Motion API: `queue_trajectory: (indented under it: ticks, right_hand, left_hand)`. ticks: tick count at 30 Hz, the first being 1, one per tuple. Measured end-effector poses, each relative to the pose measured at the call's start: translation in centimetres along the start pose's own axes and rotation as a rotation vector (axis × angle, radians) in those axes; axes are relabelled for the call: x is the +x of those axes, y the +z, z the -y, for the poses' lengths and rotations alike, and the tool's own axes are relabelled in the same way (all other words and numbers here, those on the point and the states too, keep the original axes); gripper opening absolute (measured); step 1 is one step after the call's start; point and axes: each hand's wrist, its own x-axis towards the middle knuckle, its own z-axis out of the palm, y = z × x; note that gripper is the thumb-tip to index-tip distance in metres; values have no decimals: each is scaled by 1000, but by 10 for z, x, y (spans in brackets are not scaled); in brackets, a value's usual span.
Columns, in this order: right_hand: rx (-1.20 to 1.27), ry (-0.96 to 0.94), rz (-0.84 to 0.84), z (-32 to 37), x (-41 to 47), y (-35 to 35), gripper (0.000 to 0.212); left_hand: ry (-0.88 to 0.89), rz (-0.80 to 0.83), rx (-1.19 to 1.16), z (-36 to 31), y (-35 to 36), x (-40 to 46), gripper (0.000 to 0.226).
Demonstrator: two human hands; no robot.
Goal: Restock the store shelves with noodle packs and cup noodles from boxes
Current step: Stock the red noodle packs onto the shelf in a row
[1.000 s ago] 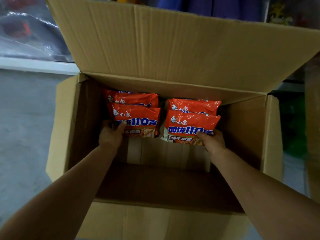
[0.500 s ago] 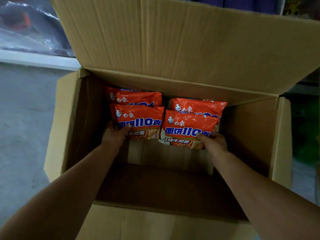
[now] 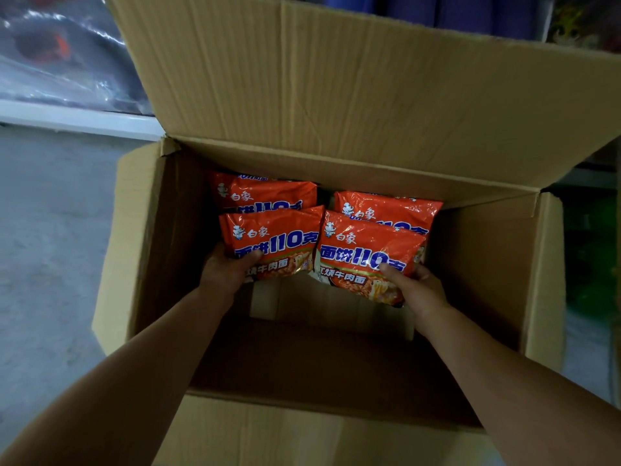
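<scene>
Head view, one open cardboard box [image 3: 144, 250], four orange noodle packs, left hand [image 3: 224, 274] gripping front-left pack [image 3: 274, 238], right hand [image 3: 418, 290] gripping front-right pack [image 3: 366, 253]

Four noodle packs [image 3: 369, 253] in cardboard box [image 3: 544, 280]: two front, two behind, far side.

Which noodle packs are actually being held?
The two front packs: left hand grips one, right hand the other. Both rear packs sit untouched.
</scene>
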Motion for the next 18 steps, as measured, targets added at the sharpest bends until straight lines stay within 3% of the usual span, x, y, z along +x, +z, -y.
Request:
queue_trajectory:
  ticks: [4, 8, 11, 18]
  right_hand:
    - [-11, -31, 1, 4, -15, 0, 61]
    - [-24, -62, 5, 13, -37, -1, 57]
    - [-6, -56, -14, 21, -58, -6, 56]
    - [24, -94, 6, 43, -126, -31, 50]
  left_hand:
    - [-2, 9, 19, 1, -5, -15, 67]
    - [-32, -29, 64, -2, -10, -30, 83]
    - [-48, -29, 61, -10, -15, -50, 64]
    - [-45, -62, 25, -35, -37, -109, 46]
